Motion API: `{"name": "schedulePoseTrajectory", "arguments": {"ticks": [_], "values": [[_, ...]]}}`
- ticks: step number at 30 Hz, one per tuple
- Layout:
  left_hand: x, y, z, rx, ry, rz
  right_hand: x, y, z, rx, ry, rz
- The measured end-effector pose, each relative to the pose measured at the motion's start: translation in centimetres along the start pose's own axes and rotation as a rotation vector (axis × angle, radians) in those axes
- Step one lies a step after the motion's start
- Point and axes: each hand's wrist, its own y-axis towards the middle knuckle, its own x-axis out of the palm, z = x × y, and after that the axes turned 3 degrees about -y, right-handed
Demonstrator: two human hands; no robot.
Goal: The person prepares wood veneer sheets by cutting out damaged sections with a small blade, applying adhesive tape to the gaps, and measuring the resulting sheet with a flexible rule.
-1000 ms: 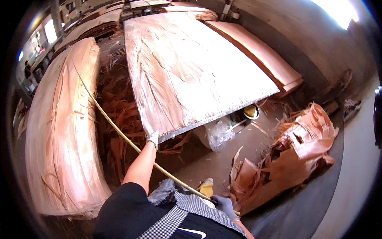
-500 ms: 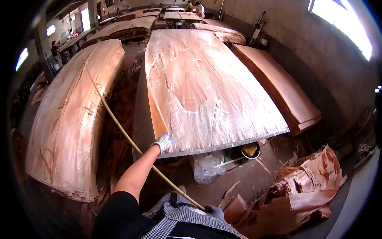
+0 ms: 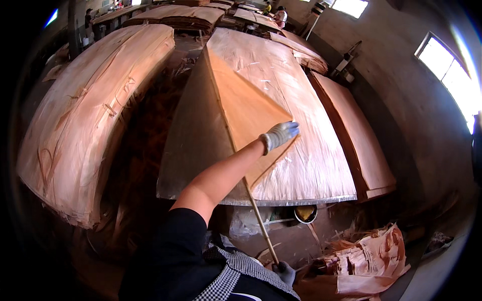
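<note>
A large thin wood veneer sheet (image 3: pixel 321 160) covers the right part of a long worktable (image 3: pixel 188 145). Its left side is turned over in an orange-brown triangular flap (image 3: pixel 243 105). My left hand (image 3: pixel 279 136), in a striped knit glove with bluish fingertips, is closed on the flap's edge above the sheet. Low in front of me, my gloved right hand (image 3: pixel 285 273) grips the near end of a long thin wooden pole (image 3: pixel 262 226). The pole reaches forward along the fold, partly hidden by my left forearm.
Tall veneer stacks stand at left (image 3: pixel 90 110) and right (image 3: pixel 351 130) of the table. Torn veneer scraps (image 3: pixel 366 261) are heaped at lower right. Below the near edge are a bucket (image 3: pixel 305 214) and a clear plastic bag (image 3: pixel 243 220). Other people work far back.
My left hand has carried the sheet's left edge up and to the right, folding it over and baring the tabletop. The pole has swung from the left stack onto the fold.
</note>
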Motion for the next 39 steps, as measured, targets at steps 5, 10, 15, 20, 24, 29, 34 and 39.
{"name": "schedulePoseTrajectory", "arguments": {"ticks": [5,10,15,20,24,29,34,39], "values": [[0.4,4.9,8.9,0.129,-0.233,0.144,-4.0,0.2,4.7,0.196,0.197,-0.015],[-4.8,2.8,14.2,0.548,0.289,0.229,-6.7,1.2,4.3,0.111,0.214,0.013],[-6.0,-0.8,19.8,0.401,-0.127,0.296,-9.8,3.5,4.3,0.144,0.316,0.001],[-5.5,-11.7,17.7,0.141,-0.861,0.423,-9.6,6.8,5.2,0.107,0.181,0.048],[-3.9,-20.8,15.1,-0.219,-1.207,0.748,-7.4,11.4,-2.0,0.406,0.390,-0.189],[-0.5,-25.8,11.4,-0.475,-0.685,0.856,-3.1,16.5,-8.2,0.324,0.706,-0.282],[-0.7,-29.7,8.4,-0.548,-0.845,0.953,-1.7,19.8,-10.7,0.326,0.846,-0.358],[-0.6,-32.7,5.8,-0.674,-0.810,1.068,-4.5,17.6,-10.6,0.381,0.687,-0.235]]}}
